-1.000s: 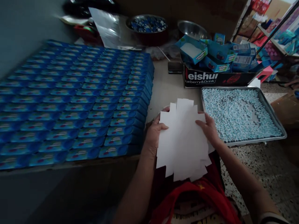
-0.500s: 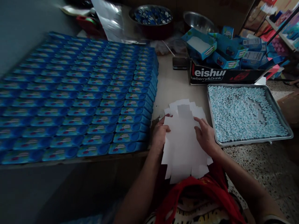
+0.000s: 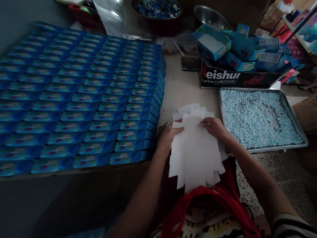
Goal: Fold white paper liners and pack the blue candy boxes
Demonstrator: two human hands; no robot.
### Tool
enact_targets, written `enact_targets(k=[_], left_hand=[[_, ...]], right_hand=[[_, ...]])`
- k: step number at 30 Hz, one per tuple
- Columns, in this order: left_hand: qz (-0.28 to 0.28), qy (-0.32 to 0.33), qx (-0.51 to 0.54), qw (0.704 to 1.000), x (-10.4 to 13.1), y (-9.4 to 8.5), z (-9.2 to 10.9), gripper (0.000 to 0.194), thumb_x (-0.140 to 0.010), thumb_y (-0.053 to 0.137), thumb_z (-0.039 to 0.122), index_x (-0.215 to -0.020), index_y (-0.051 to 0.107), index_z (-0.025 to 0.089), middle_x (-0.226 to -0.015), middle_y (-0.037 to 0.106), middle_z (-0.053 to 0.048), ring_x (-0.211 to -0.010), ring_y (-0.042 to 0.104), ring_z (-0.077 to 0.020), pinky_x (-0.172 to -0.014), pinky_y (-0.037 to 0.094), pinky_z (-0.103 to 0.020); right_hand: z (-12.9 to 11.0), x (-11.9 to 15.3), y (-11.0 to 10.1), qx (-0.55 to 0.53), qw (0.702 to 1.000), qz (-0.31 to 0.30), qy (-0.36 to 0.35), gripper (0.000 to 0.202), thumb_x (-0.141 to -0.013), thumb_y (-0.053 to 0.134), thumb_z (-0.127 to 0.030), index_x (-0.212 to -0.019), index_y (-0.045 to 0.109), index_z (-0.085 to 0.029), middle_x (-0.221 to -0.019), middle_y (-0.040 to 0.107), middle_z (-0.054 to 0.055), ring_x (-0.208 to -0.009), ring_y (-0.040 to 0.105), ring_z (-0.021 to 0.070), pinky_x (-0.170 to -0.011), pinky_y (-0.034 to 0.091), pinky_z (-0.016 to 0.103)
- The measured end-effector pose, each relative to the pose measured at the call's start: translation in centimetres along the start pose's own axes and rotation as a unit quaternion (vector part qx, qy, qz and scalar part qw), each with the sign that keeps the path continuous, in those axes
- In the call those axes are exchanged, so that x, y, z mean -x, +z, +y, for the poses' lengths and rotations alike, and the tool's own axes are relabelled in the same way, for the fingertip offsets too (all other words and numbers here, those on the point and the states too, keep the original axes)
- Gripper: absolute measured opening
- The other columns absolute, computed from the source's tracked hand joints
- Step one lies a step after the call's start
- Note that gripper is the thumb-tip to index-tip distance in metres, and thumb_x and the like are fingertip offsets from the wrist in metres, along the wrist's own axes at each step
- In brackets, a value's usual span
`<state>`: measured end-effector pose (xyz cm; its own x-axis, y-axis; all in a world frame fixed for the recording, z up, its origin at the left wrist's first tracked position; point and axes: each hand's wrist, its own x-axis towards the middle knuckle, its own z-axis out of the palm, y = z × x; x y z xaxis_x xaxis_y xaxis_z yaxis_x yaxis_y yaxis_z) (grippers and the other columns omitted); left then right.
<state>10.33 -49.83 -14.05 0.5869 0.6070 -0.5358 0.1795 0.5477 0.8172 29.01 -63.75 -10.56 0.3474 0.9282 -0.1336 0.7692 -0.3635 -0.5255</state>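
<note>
A flat white die-cut box blank (image 3: 195,148) lies over my lap at the table's front edge, with the stepped edges of more white blanks showing beneath and behind it. My left hand (image 3: 169,137) grips the left edge, its thumb flat on the white face and its other fingers mostly hidden below. On the right side, my right hand (image 3: 215,128) has thumb and forefinger pinched together at the blank's upper right flap. The blank's underside is hidden.
Rows of filled blue boxes (image 3: 99,89) cover the table's left. At right are a metal tray (image 3: 262,150) of pale blue candies and a black carton (image 3: 237,79) of open blue boxes. Behind stand a bowl (image 3: 158,23) of blue-white pieces and a metal bowl (image 3: 210,16).
My right hand has moved inward and up, from an open hold at the right edge to a pinch on the flap. The top blank is turned slightly. The view has shifted a little.
</note>
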Motion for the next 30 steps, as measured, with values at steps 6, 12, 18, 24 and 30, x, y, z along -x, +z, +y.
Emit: enact_targets(k=[6,12,18,24,30], left_hand=[[-0.013,0.119,-0.138,0.983,0.9,-0.1,-0.1,0.056,-0.064,0.077,0.049,-0.112,0.073,0.02,-0.097,0.077,-0.008,-0.088,0.071,-0.0267,-0.08,0.057,-0.039],[-0.04,0.186,-0.3,0.935,0.8,0.6,1.8,0.035,-0.068,0.074,0.03,-0.102,0.076,0.022,-0.111,0.074,-0.008,-0.107,0.067,-0.0292,-0.098,0.053,-0.04],[0.047,0.184,-0.157,0.969,-0.1,3.7,-0.1,0.045,-0.094,0.051,0.058,-0.091,0.073,0.018,-0.111,0.07,-0.01,-0.107,0.066,-0.0227,-0.099,0.051,-0.034],[0.164,0.222,-0.097,0.956,-0.4,5.4,-1.6,0.039,-0.1,0.049,0.054,-0.115,0.059,0.02,-0.111,0.066,-0.009,-0.102,0.065,-0.0195,-0.095,0.05,-0.032],[0.157,0.257,-0.112,0.947,0.7,4.9,-1.2,0.038,-0.1,0.048,0.054,-0.11,0.065,0.021,-0.107,0.07,-0.007,-0.102,0.065,-0.0204,-0.093,0.051,-0.032]], right_hand=[[-1.2,-1.5,0.7,0.071,0.997,-0.003,0.041,0.025,-0.09,0.053,-0.011,-0.107,0.071,-0.017,-0.104,0.077,0.015,-0.095,0.071,0.0286,-0.085,0.049,0.036],[-0.9,1.9,0.3,-0.069,0.992,0.034,0.098,0.041,-0.081,0.055,-0.02,-0.121,0.064,-0.016,-0.076,0.063,0.001,-0.074,0.06,0.0223,-0.071,0.044,0.032],[-0.9,0.9,0.3,-0.087,0.994,0.055,0.034,0.034,-0.079,0.043,-0.01,-0.099,0.068,-0.019,-0.089,0.063,0.005,-0.082,0.06,0.0196,-0.079,0.046,0.031],[-1.9,-0.9,2.1,-0.012,0.993,0.113,0.023,0.035,-0.082,0.042,-0.007,-0.109,0.062,-0.017,-0.106,0.067,0.013,-0.098,0.064,0.0255,-0.09,0.047,0.037],[-1.9,0.8,2.3,-0.055,0.983,0.155,0.078,0.043,-0.091,0.048,-0.021,-0.134,0.047,-0.016,-0.085,0.07,0.007,-0.087,0.068,0.0278,-0.082,0.047,0.038]])
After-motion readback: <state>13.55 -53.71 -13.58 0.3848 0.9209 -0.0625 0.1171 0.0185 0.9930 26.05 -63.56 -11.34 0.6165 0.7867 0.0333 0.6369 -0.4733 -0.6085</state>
